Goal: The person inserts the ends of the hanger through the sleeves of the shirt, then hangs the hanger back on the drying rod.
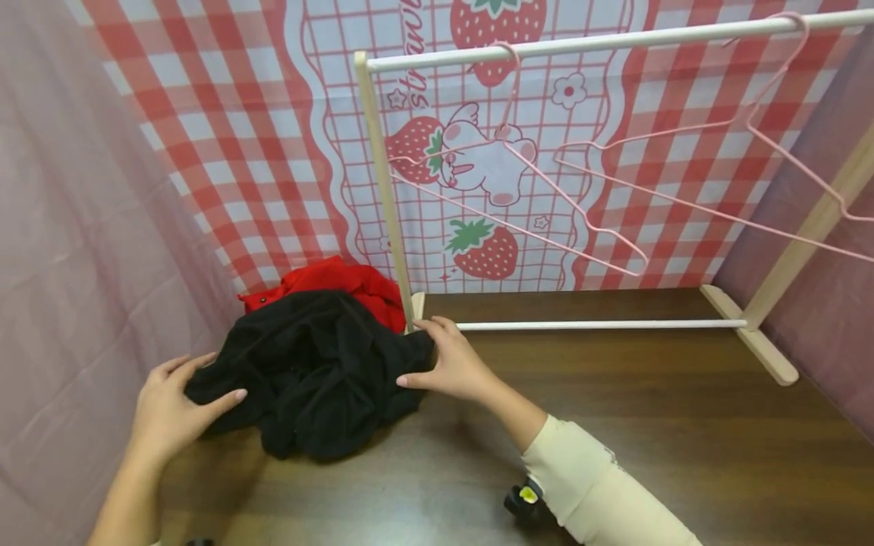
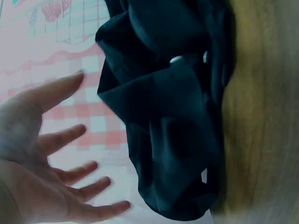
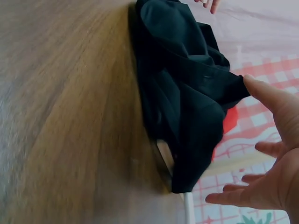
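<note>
A crumpled black garment (image 1: pixel 321 379) lies in a heap on the wooden surface, partly covering a red garment (image 1: pixel 344 279) behind it. My left hand (image 1: pixel 167 409) is at the heap's left side with fingers spread; in the left wrist view a gap shows between its fingertips and the dark cloth (image 2: pixel 163 102). Opposite, my right hand (image 1: pixel 456 365) spreads its fingers at the right end of the heap. The right wrist view has its thumb tip right at a raised corner of the black cloth (image 3: pixel 187 84), the other fingers stretched out and apart from it.
A clothes rack with a white top rail (image 1: pixel 614 36) stands behind, its left wooden post (image 1: pixel 385 189) rising beside the heap. Pink hangers (image 1: pixel 546 178) hang from the rail. A white lower bar (image 1: pixel 601 326) runs close above the surface. Pink curtain (image 1: pixel 89 265) borders the left side.
</note>
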`<state>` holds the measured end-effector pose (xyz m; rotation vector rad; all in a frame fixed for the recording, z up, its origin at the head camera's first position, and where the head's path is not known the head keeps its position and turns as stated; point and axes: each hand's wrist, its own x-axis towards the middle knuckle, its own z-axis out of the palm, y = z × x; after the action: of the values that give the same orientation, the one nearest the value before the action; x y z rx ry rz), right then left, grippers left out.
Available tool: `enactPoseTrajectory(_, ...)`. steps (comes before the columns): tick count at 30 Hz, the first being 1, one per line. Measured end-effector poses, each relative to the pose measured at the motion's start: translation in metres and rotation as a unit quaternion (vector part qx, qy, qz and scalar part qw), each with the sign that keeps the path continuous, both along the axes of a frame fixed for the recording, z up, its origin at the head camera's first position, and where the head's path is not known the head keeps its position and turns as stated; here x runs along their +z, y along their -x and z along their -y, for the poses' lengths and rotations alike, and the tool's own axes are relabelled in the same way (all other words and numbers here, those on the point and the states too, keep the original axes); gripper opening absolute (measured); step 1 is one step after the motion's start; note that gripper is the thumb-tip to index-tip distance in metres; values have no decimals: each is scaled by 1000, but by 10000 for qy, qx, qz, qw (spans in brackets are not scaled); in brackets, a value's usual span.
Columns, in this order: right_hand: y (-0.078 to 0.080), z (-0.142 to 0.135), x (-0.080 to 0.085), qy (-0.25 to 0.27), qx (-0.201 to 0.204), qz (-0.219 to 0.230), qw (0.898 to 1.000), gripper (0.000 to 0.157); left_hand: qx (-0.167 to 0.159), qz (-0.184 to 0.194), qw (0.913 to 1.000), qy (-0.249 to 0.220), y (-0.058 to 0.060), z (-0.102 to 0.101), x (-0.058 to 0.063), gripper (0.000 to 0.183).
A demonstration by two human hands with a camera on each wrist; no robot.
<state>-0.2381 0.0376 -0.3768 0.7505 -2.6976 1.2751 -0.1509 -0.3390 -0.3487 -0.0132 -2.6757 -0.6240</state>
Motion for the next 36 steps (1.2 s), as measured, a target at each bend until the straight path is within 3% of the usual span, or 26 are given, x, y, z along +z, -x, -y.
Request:
enactPoseTrajectory(4, 3, 12, -5, 64, -281, 395, 9988, 90, -144, 846, 9962, 139, 9, 14, 0, 89)
enactPoseTrajectory(9, 4, 24, -8, 112, -388, 788, 9961, 97, -347, 1537, 9875, -98, 21, 29, -4, 99)
enactPoseTrajectory(13, 5, 31, -9, 176, -397, 1064, 9934, 101, -411, 2041, 9751, -764, 30, 35, -10, 100)
enactPoseTrajectory(17, 6, 39, -13, 468, -503, 1423, 9874, 102, -470, 2295, 9624, -1374, 38, 33, -16, 96)
enactPoseTrajectory(22, 4, 55, -20, 1059, -812, 1753, 9754, 100, -523, 2710, 9355, -2206, 48, 25, -19, 96)
enactPoseTrajectory(24, 3, 61, -22, 1168, -999, 1676, 9738, 97, -483, 2768, 9274, -2471, 52, 20, -21, 95)
enactPoseTrajectory(28, 3, 68, -26, 1245, -1478, 1419, 9708, 82, -329, 2677, 9275, -2588, 58, 13, -24, 87)
enactPoseTrajectory(32, 4, 66, -28, 1197, -1875, 1252, 9669, 59, -273, 2390, 9334, -2663, 59, 9, -26, 61)
enactPoseTrajectory(36, 5, 61, -30, 1391, -1899, 1157, 9650, 39, -287, 2102, 9349, -2845, 59, 9, -28, 30)
